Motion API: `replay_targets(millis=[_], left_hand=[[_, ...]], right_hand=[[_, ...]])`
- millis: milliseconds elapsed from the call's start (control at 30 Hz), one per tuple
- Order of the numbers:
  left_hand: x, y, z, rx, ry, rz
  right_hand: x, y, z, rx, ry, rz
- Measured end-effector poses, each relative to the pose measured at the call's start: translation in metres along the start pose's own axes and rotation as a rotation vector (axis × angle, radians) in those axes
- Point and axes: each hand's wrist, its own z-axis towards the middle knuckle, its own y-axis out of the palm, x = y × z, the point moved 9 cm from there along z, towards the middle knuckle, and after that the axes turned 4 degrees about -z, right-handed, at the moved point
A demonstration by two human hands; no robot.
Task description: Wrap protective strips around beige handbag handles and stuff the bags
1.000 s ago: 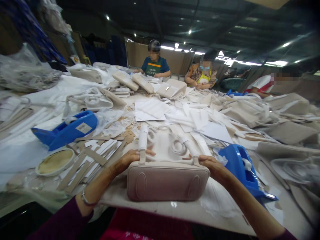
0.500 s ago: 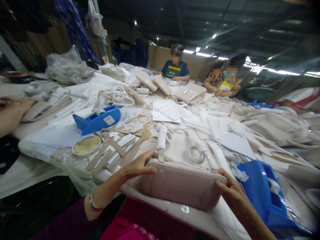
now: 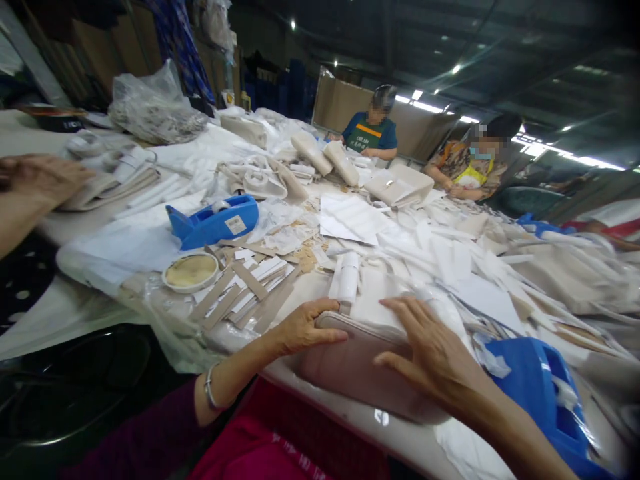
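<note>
A pale pink handbag [image 3: 350, 367] lies on its side at the near edge of the table, its wrapped handle [image 3: 345, 280] pointing away from me. My left hand [image 3: 303, 327] rests on the bag's left top corner, fingers curled over the edge. My right hand [image 3: 430, 350] lies flat across the middle of the bag, fingers spread, covering the second handle.
A blue tape dispenser [image 3: 215, 223] stands left of centre, another [image 3: 540, 393] at my right. A round glue tin [image 3: 191, 272] and card strips [image 3: 240, 293] lie nearby. Cream bags and white paper sheets [image 3: 353, 219] cover the table. Two seated persons [image 3: 373, 127] work opposite; another person's hand [image 3: 35, 183] rests at left.
My right hand has moved from the bag's right end onto its middle, now lying flat. The left hand stays at the left corner. The view has turned leftward.
</note>
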Motion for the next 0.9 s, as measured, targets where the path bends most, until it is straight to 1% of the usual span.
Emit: replay_targets(millis=[33,67,100,133,200,233,267,300,367,400,433,467,500,567,600,667,700,733,767,800,867,900], left_hand=[[0.003,-0.003,-0.002,-0.002,0.021,-0.015],[0.006,-0.009,-0.005,0.021,0.046,-0.038],[0.007,-0.019,-0.009,0.083,0.064,-0.077],[0.005,-0.032,-0.014,0.190,0.068,-0.135],[-0.011,-0.058,-0.029,0.466,0.019,-0.301],[-0.023,-0.064,-0.037,0.570,-0.034,-0.399],[-0.037,-0.061,-0.043,0.617,-0.095,-0.498],[-0.048,-0.051,-0.045,0.598,-0.158,-0.587],[-0.065,-0.020,-0.043,0.466,-0.266,-0.693],[-0.070,-0.008,-0.043,0.415,-0.301,-0.703],[-0.073,0.001,-0.043,0.389,-0.324,-0.690],[-0.075,0.006,-0.044,0.383,-0.338,-0.665],[-0.076,0.008,-0.044,0.378,-0.349,-0.637],[-0.071,0.006,-0.045,0.362,-0.332,-0.582],[-0.065,0.002,-0.045,0.356,-0.285,-0.549],[-0.047,-0.010,-0.042,0.355,-0.124,-0.441],[-0.038,-0.014,-0.039,0.342,-0.044,-0.371],[-0.032,-0.014,-0.036,0.312,0.000,-0.310],[-0.030,-0.010,-0.031,0.261,-0.003,-0.271],[-0.032,-0.004,-0.026,0.204,-0.048,-0.254],[-0.041,0.008,-0.018,0.126,-0.189,-0.279],[-0.043,0.012,-0.016,0.121,-0.250,-0.307]], right_hand=[[-0.007,0.011,0.004,-0.091,-0.028,0.006],[-0.011,0.020,0.005,-0.162,-0.047,0.016],[-0.012,0.026,0.005,-0.202,-0.052,0.028],[-0.012,0.029,0.005,-0.210,-0.046,0.039],[-0.009,0.031,0.003,-0.189,-0.022,0.066],[-0.008,0.031,0.001,-0.178,-0.012,0.079],[-0.007,0.032,0.000,-0.172,-0.004,0.091],[-0.006,0.033,-0.001,-0.166,0.003,0.100],[-0.003,0.035,-0.002,-0.144,0.022,0.110],[-0.002,0.035,-0.002,-0.130,0.031,0.115],[-0.001,0.035,-0.001,-0.117,0.038,0.121],[0.001,0.036,-0.001,-0.110,0.046,0.131],[0.002,0.037,0.000,-0.113,0.052,0.142],[0.003,0.039,0.001,-0.129,0.069,0.162],[0.004,0.039,0.002,-0.137,0.080,0.169],[0.004,0.038,0.005,-0.143,0.094,0.178],[0.003,0.037,0.006,-0.141,0.094,0.182],[0.001,0.035,0.008,-0.140,0.087,0.187],[-0.002,0.034,0.009,-0.138,0.077,0.190],[-0.004,0.033,0.009,-0.133,0.065,0.193],[-0.009,0.026,0.009,-0.107,0.033,0.209],[-0.010,0.019,0.008,-0.073,0.012,0.238]])
